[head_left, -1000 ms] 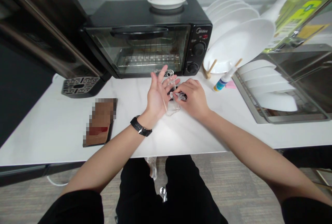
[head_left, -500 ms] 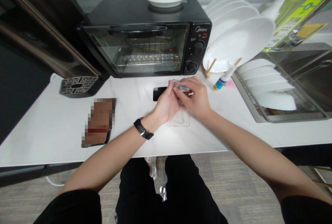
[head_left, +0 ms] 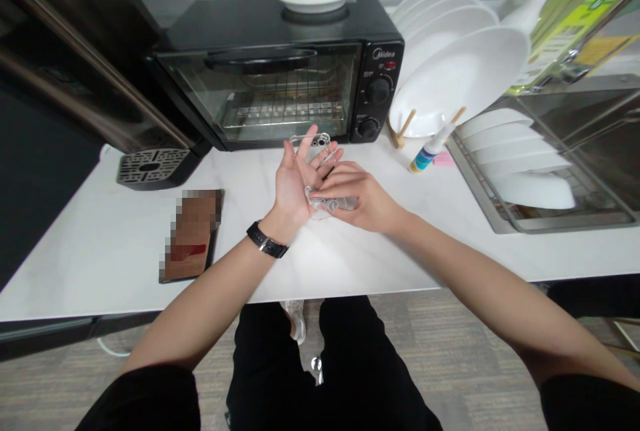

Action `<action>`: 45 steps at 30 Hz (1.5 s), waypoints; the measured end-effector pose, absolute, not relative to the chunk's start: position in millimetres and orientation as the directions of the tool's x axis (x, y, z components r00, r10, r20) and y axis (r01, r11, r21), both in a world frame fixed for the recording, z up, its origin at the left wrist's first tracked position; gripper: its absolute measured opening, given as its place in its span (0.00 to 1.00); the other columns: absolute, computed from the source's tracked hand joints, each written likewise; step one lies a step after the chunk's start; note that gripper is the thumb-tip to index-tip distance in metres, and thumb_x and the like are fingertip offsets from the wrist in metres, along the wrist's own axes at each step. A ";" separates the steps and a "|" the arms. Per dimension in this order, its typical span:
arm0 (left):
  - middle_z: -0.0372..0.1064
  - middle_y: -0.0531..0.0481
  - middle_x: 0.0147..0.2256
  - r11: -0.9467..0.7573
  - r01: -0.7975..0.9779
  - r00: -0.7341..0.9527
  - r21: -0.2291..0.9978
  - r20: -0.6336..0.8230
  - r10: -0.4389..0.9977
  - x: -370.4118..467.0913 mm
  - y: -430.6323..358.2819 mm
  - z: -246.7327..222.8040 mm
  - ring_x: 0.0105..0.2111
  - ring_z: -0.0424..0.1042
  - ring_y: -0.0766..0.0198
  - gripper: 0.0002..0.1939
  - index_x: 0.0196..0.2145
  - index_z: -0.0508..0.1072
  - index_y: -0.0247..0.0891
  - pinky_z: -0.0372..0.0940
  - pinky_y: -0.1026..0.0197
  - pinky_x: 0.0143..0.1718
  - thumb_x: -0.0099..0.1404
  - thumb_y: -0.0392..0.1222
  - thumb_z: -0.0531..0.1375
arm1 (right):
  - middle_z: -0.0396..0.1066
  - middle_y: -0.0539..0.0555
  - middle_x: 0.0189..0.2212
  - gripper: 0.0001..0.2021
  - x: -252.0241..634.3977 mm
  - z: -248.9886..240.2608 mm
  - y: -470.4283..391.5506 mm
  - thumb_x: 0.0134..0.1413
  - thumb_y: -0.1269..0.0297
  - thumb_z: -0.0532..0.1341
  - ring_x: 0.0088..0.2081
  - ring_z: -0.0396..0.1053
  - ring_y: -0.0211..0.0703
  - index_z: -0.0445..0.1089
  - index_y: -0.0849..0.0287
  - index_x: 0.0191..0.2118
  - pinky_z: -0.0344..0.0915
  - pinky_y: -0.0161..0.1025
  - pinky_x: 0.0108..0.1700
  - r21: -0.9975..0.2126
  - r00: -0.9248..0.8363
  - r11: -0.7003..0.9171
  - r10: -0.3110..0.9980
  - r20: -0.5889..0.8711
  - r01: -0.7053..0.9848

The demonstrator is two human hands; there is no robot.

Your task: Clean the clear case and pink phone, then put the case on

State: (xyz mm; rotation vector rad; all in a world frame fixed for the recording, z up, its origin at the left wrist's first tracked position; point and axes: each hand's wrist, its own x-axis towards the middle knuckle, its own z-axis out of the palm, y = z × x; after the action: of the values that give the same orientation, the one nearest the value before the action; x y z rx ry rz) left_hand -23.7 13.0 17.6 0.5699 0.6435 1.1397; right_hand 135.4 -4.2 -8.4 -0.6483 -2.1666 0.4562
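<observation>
A clear phone case point(head_left: 319, 142), with camera ring cut-outs at its far end, lies across the spread fingers and palm of my left hand point(head_left: 295, 181). That hand is palm up, a black watch point(head_left: 267, 240) at its wrist, and bears the case. My right hand point(head_left: 357, 198) is closed on a crumpled grey cloth or wipe point(head_left: 330, 204) and presses it against the near part of the case. The fingers cover part of both; the cloth's exact kind is unclear.
A black toaster oven point(head_left: 280, 94) stands behind my hands. Left lies a phone point(head_left: 193, 234) with a blurred screen. To the right are white plates point(head_left: 463, 81), a small blue-labelled bottle point(head_left: 425, 154) and a sink point(head_left: 493, 198) holding white bowls point(head_left: 530, 191).
Both hands have moved left, and my left hand has opened out with the case on it. The right hand has slid the cloth toward the near end. The dark object behind them is now mostly hidden.
</observation>
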 end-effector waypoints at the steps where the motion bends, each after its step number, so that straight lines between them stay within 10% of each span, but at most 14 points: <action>1: 0.77 0.42 0.56 0.322 -0.636 0.291 0.702 -0.169 0.942 -22.8 11.9 18.4 0.61 0.74 0.51 0.36 0.76 0.56 0.50 0.71 0.50 0.59 0.78 0.67 0.43 | 0.84 0.50 0.44 0.10 134.5 -8.7 -4.9 0.64 0.59 0.66 0.49 0.77 0.48 0.82 0.47 0.49 0.66 0.54 0.62 -0.516 -0.510 0.793 0.606 0.611 0.324; 7: 0.80 0.44 0.53 0.413 -0.591 0.407 0.692 -0.186 0.894 -14.0 3.1 17.8 0.55 0.78 0.52 0.34 0.75 0.59 0.52 0.73 0.47 0.57 0.79 0.64 0.42 | 0.83 0.52 0.44 0.11 130.6 -8.4 -7.6 0.65 0.59 0.67 0.49 0.75 0.52 0.81 0.48 0.50 0.65 0.56 0.59 -0.540 -0.309 0.689 0.712 0.631 0.483; 16: 0.79 0.45 0.49 0.306 -0.631 0.346 0.713 -0.095 0.933 -19.6 4.1 21.9 0.60 0.75 0.51 0.35 0.76 0.54 0.54 0.70 0.45 0.61 0.78 0.67 0.44 | 0.84 0.48 0.37 0.09 129.7 -0.7 -11.8 0.63 0.50 0.70 0.44 0.78 0.46 0.82 0.47 0.40 0.63 0.56 0.64 -0.621 -0.434 0.740 0.663 0.610 0.257; 25: 0.76 0.48 0.56 0.341 -0.662 0.398 0.667 -0.073 0.914 7.8 -16.8 16.8 0.63 0.72 0.54 0.30 0.75 0.58 0.55 0.66 0.46 0.66 0.81 0.60 0.42 | 0.82 0.53 0.39 0.10 126.9 -0.1 -12.2 0.63 0.51 0.68 0.41 0.76 0.49 0.80 0.51 0.41 0.70 0.51 0.51 -0.769 0.002 0.529 0.823 0.568 0.359; 32: 0.79 0.50 0.52 0.204 -0.601 0.286 0.773 -0.030 0.958 -1.8 -11.1 24.5 0.61 0.74 0.54 0.32 0.74 0.59 0.59 0.62 0.48 0.68 0.79 0.65 0.43 | 0.83 0.47 0.40 0.09 128.9 9.7 -15.6 0.60 0.50 0.72 0.46 0.78 0.49 0.80 0.48 0.37 0.52 0.65 0.73 -0.756 -0.206 0.599 0.801 0.563 0.263; 38: 0.70 0.55 0.64 0.018 -0.552 0.296 0.834 0.176 0.939 10.4 -21.5 23.2 0.68 0.66 0.58 0.28 0.74 0.59 0.62 0.57 0.54 0.71 0.80 0.60 0.50 | 0.82 0.51 0.41 0.12 122.9 15.6 -24.7 0.63 0.47 0.69 0.40 0.77 0.47 0.78 0.49 0.44 0.75 0.51 0.48 -0.870 0.106 0.483 0.864 0.492 0.100; 45: 0.75 0.51 0.58 0.066 -0.544 0.296 0.837 0.118 0.948 8.1 -24.1 22.7 0.64 0.69 0.57 0.29 0.73 0.62 0.60 0.57 0.53 0.71 0.78 0.62 0.51 | 0.82 0.52 0.39 0.10 132.2 10.6 -40.3 0.60 0.50 0.71 0.47 0.78 0.51 0.79 0.49 0.39 0.71 0.55 0.58 -0.844 -0.050 0.513 0.858 0.512 0.159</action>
State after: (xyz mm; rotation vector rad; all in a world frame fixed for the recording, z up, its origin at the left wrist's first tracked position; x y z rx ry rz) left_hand 8.1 -24.1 22.7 0.9331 0.5425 1.2119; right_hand 132.2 -40.3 10.6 -0.9084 -1.5414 0.7186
